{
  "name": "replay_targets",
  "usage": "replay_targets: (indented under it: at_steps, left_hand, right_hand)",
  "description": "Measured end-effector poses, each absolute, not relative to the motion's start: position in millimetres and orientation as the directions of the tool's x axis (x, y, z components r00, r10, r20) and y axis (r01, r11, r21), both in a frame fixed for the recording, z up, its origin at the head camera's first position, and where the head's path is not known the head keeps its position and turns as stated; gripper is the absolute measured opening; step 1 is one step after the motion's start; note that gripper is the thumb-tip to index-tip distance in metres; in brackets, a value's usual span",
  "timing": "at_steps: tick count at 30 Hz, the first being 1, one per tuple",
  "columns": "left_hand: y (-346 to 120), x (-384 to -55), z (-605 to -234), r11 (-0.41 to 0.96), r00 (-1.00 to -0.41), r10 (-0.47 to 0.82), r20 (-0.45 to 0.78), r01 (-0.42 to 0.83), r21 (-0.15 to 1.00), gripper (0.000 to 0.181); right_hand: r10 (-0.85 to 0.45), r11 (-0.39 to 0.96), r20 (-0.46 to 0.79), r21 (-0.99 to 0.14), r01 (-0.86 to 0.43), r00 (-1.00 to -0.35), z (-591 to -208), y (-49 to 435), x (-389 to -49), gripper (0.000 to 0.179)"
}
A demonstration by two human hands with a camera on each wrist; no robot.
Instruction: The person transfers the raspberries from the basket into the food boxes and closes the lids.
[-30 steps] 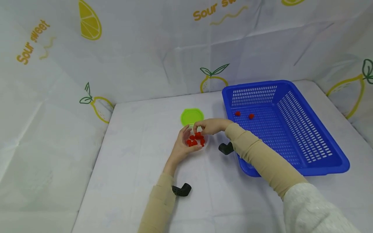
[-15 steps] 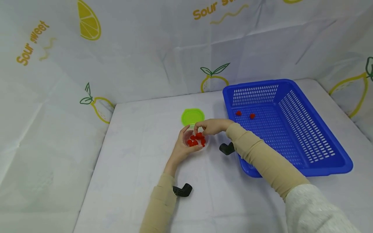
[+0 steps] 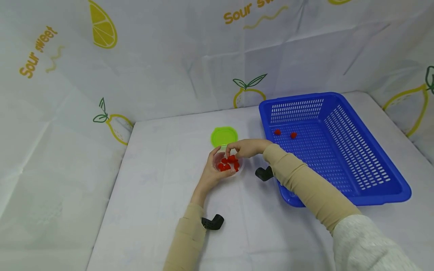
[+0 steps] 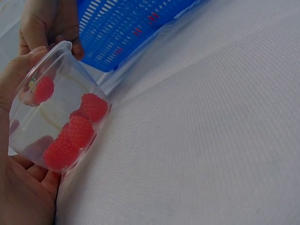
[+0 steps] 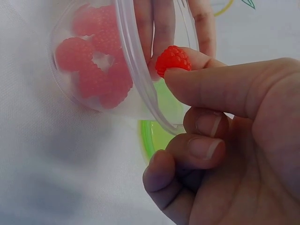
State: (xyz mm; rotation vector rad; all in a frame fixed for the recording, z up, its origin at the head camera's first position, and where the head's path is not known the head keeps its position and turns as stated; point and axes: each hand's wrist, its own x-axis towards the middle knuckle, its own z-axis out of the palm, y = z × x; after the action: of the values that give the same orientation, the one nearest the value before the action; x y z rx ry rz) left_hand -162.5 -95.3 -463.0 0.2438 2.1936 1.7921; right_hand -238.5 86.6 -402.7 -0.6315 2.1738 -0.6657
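A small clear plastic container (image 5: 136, 61) stands on the white cloth, with several red raspberries (image 5: 91, 70) at its bottom. My left hand (image 3: 210, 171) holds it, thumb at the near side and fingers round the far side. Over its mouth, my right hand (image 3: 250, 148) pinches one raspberry (image 5: 174, 59) between thumb and index finger, other fingers curled. In the left wrist view the pinched raspberry (image 4: 44, 89) shows through the clear wall, above the others. A bright green lid (image 3: 224, 136) lies just behind the container.
To the right sits a large blue perforated basket (image 3: 373, 165), with two raspberries (image 3: 293, 135) in its far left part. My right forearm crosses over its near left edge. A white cloth (image 3: 162, 180) with lemon prints covers the table and the walls behind.
Both hands keep almost the same place at the container. The view has shifted very slightly; nothing else visibly moves.
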Motion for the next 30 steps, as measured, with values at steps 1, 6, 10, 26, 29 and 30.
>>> replay_targets:
  at_steps: [1,6,10,26,29,30]
  left_hand:
    - [-95.5,-162.7,-463.3,0.207,-0.941,0.316,-0.121,-0.056,0.977,0.087]
    - [-95.8,-163.3,-463.5,0.203,-0.942,0.315,-0.116,-0.052,0.978,0.086]
    - [-95.6,-163.2,-462.7,0.201,-0.943,0.312,-0.118,-0.055,0.978,0.086]
    - [-96.6,-162.5,-462.8,0.200,-0.938,0.323,-0.128,-0.064,0.978,0.088]
    - [-96.5,-162.1,-461.6,0.203,-0.938,0.322,-0.128,-0.063,0.977,0.087]
    - [-96.6,-162.0,-461.1,0.205,-0.938,0.322,-0.129,-0.064,0.977,0.087]
  right_hand:
    - [-0.618,0.745,-0.523,-0.629,-0.223,-0.588,-402.6,86.3,-238.6,0.031]
    - [-0.607,0.758,-0.532,-0.611,-0.229,-0.591,-402.8,85.7,-239.5,0.032]
    - [-0.611,0.755,-0.530,-0.614,-0.231,-0.589,-403.2,86.1,-239.8,0.031]
    - [-0.631,0.740,-0.515,-0.625,-0.249,-0.581,-402.8,86.8,-238.4,0.026]
    - [-0.630,0.739,-0.513,-0.627,-0.247,-0.582,-403.3,86.7,-239.1,0.026]
    - [-0.631,0.739,-0.512,-0.626,-0.249,-0.582,-403.7,86.5,-239.6,0.026]
